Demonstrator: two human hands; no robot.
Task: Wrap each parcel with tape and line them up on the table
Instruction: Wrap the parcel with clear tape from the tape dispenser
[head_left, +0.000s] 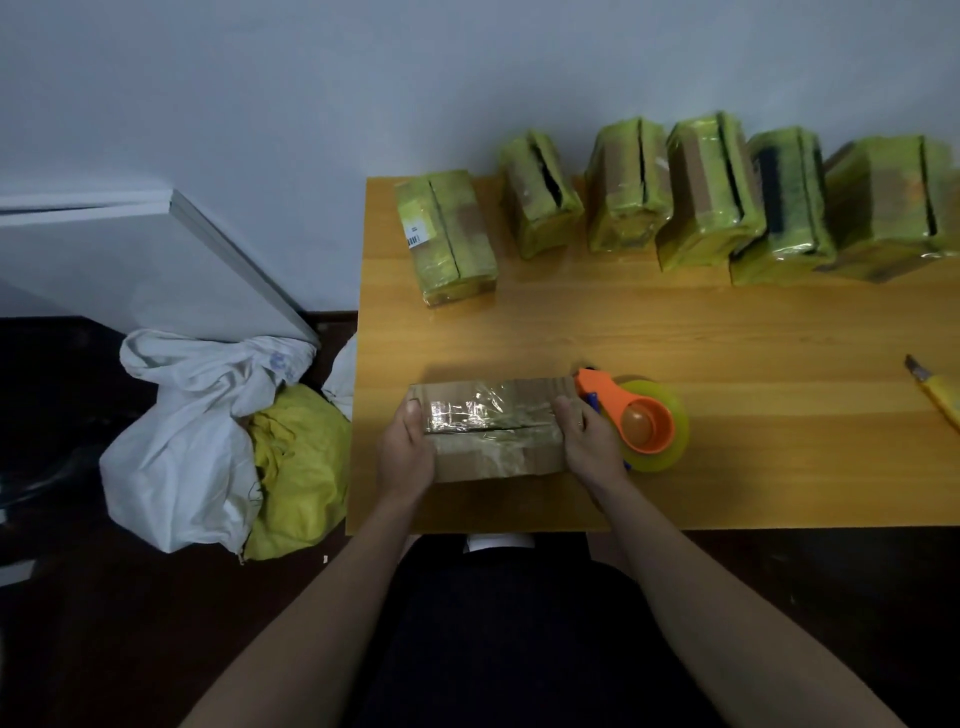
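Note:
A brown cardboard parcel (493, 428) with clear tape on its top lies near the front edge of the wooden table (675, 332). My left hand (408, 449) grips its left end, thumb on top. My right hand (587, 441) grips its right end. Just right of the parcel sits an orange tape dispenser (636, 421) holding a yellow tape roll (670, 441). Several parcels wrapped in yellow-green tape stand in a row along the back of the table, from the leftmost (447, 234) to the rightmost (888, 208).
A yellow utility knife (935, 389) lies at the table's right edge. On the dark floor left of the table sit a white sack (192, 436) and a yellow bag (301, 467). A white board (145, 260) leans against the wall.

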